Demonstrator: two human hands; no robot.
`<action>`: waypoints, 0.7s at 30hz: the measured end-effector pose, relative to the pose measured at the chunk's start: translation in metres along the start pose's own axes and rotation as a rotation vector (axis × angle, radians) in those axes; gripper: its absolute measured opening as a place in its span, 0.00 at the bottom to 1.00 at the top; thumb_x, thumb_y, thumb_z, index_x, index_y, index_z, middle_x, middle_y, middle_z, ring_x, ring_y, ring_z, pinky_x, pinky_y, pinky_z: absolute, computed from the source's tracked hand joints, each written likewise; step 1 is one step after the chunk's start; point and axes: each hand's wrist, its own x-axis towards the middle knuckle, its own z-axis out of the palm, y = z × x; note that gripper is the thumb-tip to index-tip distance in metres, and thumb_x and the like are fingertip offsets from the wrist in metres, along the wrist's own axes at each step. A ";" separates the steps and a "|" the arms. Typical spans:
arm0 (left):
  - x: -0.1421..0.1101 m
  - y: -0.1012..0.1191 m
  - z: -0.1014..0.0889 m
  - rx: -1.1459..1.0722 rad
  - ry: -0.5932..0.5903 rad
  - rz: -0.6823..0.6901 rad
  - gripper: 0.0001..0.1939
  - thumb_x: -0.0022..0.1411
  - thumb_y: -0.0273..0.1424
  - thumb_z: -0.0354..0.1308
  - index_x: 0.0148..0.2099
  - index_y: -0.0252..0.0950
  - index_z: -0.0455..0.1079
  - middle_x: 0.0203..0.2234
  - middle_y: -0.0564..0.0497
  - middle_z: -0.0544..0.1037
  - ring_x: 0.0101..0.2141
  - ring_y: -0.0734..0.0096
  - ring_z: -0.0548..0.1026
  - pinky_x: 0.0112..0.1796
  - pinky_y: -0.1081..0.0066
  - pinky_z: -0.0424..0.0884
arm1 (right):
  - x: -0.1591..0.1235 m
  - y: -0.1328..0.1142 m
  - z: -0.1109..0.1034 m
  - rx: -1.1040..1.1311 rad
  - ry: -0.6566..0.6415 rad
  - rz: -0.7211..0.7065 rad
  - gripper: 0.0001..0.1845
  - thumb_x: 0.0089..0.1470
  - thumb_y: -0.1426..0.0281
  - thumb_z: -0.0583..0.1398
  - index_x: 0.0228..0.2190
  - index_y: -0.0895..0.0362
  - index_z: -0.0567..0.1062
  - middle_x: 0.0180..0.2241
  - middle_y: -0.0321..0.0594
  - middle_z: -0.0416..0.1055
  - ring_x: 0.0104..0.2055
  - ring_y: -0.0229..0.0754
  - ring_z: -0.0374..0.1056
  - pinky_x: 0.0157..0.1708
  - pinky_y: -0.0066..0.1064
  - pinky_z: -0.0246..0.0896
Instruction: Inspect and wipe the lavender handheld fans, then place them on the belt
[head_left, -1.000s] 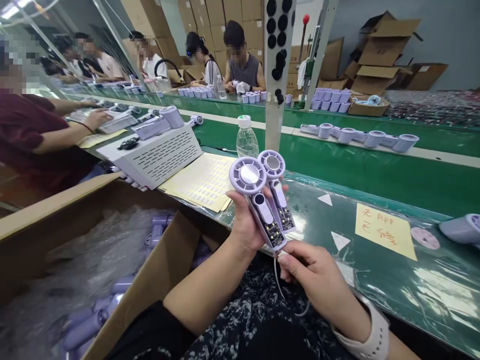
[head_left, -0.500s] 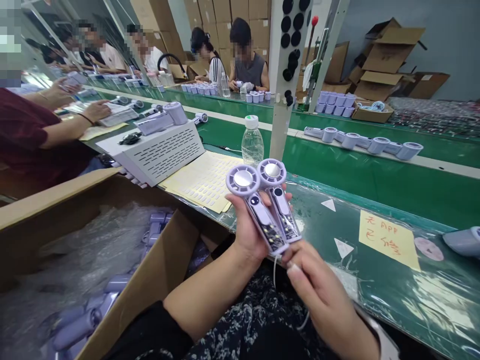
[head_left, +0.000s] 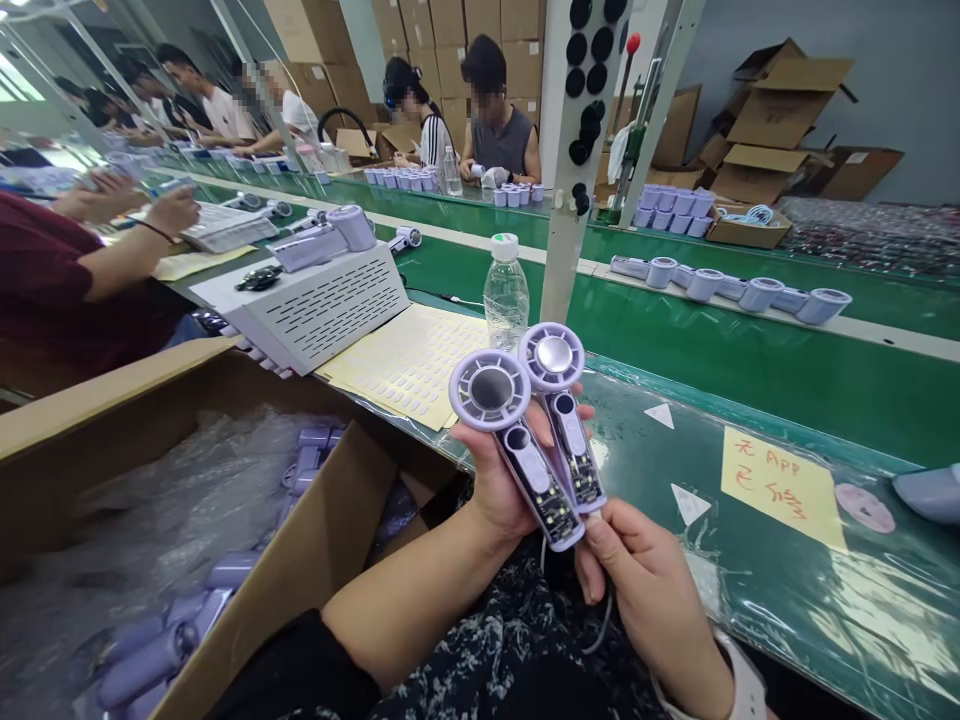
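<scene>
Two lilac handheld fans lie side by side in my left hand (head_left: 491, 485), which is wrapped round their handles from below. The nearer fan (head_left: 534, 470) has a dark round hub, a small round window and a circuit board showing through its handle. Its neighbour, the farther fan (head_left: 574, 440), has a shiny silver hub. My right hand (head_left: 649, 575) pinches the end of a thin white cable (head_left: 604, 625) against the bottom of the farther fan's handle. A second cable strand hangs below the nearer fan; its plug is hidden.
A water bottle (head_left: 506, 290), yellow sticker sheets (head_left: 409, 365) and a vented grey box (head_left: 330, 310) stand beyond my hands. At left is an open carton (head_left: 322, 540) of lilac fans. A handwritten note (head_left: 780, 485) lies right; more fans (head_left: 705, 285) line the conveyor. Co-workers sit around.
My right hand has shifted from below the nearer fan to the base of the farther one. Both fans have tilted and dropped slightly; the nearer hub now looks dark instead of silver.
</scene>
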 end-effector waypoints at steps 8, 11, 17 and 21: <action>-0.001 -0.010 -0.006 0.026 -0.001 0.022 0.36 0.45 0.68 0.61 0.24 0.36 0.74 0.43 0.44 0.80 0.42 0.56 0.79 0.39 0.65 0.78 | 0.001 0.001 0.011 -0.001 0.091 -0.007 0.27 0.69 0.49 0.55 0.24 0.54 0.67 0.16 0.32 0.64 0.19 0.38 0.61 0.23 0.28 0.56; 0.006 -0.001 -0.011 0.027 0.018 0.039 0.36 0.44 0.68 0.61 0.26 0.36 0.74 0.42 0.45 0.81 0.40 0.57 0.80 0.38 0.64 0.78 | 0.001 -0.011 -0.004 -0.200 -0.044 -0.171 0.21 0.71 0.56 0.54 0.29 0.54 0.70 0.30 0.39 0.71 0.33 0.43 0.68 0.34 0.30 0.64; 0.016 0.043 -0.032 0.263 0.139 0.274 0.36 0.46 0.68 0.61 0.25 0.36 0.73 0.32 0.46 0.81 0.37 0.57 0.80 0.40 0.61 0.77 | 0.048 -0.030 -0.058 -1.012 0.156 -0.429 0.14 0.66 0.67 0.54 0.33 0.58 0.76 0.56 0.59 0.65 0.59 0.67 0.61 0.55 0.61 0.59; -0.006 0.048 -0.049 0.336 -0.035 -0.001 0.37 0.43 0.69 0.61 0.26 0.36 0.75 0.26 0.45 0.79 0.37 0.50 0.80 0.36 0.60 0.77 | 0.105 -0.014 -0.036 -1.249 0.122 -0.611 0.12 0.59 0.78 0.56 0.40 0.63 0.80 0.57 0.62 0.66 0.60 0.66 0.60 0.56 0.59 0.61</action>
